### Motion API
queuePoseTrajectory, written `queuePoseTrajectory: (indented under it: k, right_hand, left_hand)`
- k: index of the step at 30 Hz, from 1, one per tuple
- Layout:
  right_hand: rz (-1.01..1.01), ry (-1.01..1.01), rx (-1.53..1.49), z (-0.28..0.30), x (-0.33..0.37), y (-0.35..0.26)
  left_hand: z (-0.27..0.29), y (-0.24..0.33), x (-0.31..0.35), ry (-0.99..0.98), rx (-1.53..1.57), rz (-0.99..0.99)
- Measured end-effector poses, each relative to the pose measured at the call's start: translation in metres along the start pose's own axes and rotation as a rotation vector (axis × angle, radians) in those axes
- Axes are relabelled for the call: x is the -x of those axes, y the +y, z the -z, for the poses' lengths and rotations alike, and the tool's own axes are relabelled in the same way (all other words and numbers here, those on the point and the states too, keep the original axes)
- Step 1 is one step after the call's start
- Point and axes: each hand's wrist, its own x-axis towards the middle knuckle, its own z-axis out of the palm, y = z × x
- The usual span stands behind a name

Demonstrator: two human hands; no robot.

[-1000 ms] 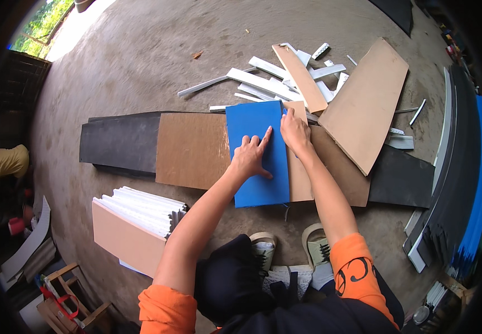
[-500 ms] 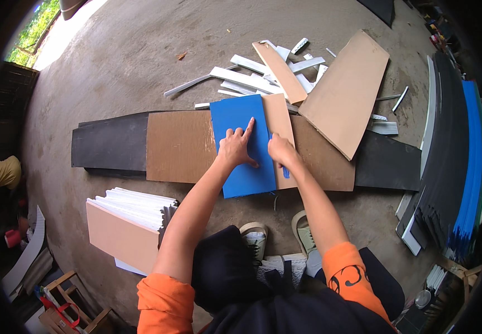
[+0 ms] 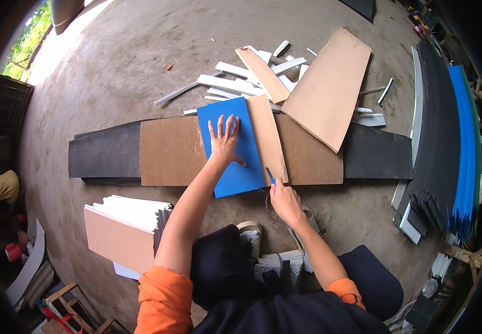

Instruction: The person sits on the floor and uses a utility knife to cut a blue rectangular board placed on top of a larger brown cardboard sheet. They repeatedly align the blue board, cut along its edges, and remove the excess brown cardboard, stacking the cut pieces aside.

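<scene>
A blue foam-like sheet (image 3: pixel 249 172) lies tilted over a tan sheet (image 3: pixel 265 131) on a brown board (image 3: pixel 168 153). My left hand (image 3: pixel 225 142) is pressed flat on the blue sheet with its fingers spread. Just off the near right corner of that sheet, my right hand (image 3: pixel 286 201) is closed around a blue-handled utility knife (image 3: pixel 273 180). The knife's thin dark blade points away from me, beside the blue sheet's right edge and over the tan strip. Most of its handle is hidden in my fist.
Long black sheets (image 3: pixel 104 150) extend under the brown board. A large tan panel (image 3: pixel 330 83) overlaps it at the right, near white offcuts (image 3: pixel 230 83). A stack of white and tan sheets (image 3: pixel 121 236) stands at the near left. Black and blue sheets (image 3: pixel 461 145) line the right side.
My right hand has drawn the knife toward me, past the blue sheet's near edge. My left hand's fingers have spread wider on the sheet. The whole view has shifted slightly.
</scene>
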Motion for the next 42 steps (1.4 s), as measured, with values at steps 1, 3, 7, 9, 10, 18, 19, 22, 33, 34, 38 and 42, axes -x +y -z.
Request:
queuePoseTrajectory:
  k: [1,3,7,9,10,18,19,22,33,34,38,42]
  right_hand:
    - [0.024,0.067,0.009,0.013,-0.022,-0.011]
    - [0.062,0.117,0.098,0.021,-0.079,-0.015]
    - [0.091,0.137,0.131,0.014,-0.179,-0.036]
    - [0.107,0.131,0.157,0.007,-0.204,-0.044]
    - [0.099,0.111,0.167,0.006,-0.211,-0.045]
    - [-0.05,-0.214,0.138,0.01,-0.251,-0.058]
    - [-0.088,-0.298,0.123,0.013,-0.249,-0.052]
    - [-0.138,-0.304,-0.073,0.002,-0.182,-0.059]
    - [-0.172,-0.266,-0.024,-0.034,0.031,0.007]
    - [-0.172,-0.28,-0.011,-0.04,0.04,0.014]
    - [-0.083,-0.193,-0.016,-0.012,0.022,-0.005]
    - [0.051,0.035,0.077,0.019,-0.08,-0.034]
  left_hand:
    - [0.001,-0.001,0.002,0.089,-0.041,-0.026]
    - [0.002,-0.003,-0.003,-0.024,0.102,-0.033]
    - [-0.008,-0.022,-0.005,-0.108,0.273,-0.045]
    - [-0.007,-0.021,-0.004,-0.136,0.31,-0.047]
    - [-0.009,-0.018,-0.004,-0.122,0.333,-0.053]
    - [-0.01,-0.014,-0.003,-0.021,0.373,-0.048]
    - [-0.008,-0.012,-0.007,-0.017,0.367,-0.049]
    - [-0.021,-0.026,0.004,0.026,0.355,-0.003]
    - [-0.007,-0.011,-0.005,-0.115,0.242,0.01]
    - [-0.008,-0.011,-0.006,-0.103,0.246,0.004]
    - [-0.015,-0.016,-0.005,-0.068,0.254,0.01]
    - [-0.011,-0.016,-0.003,-0.034,0.307,-0.006]
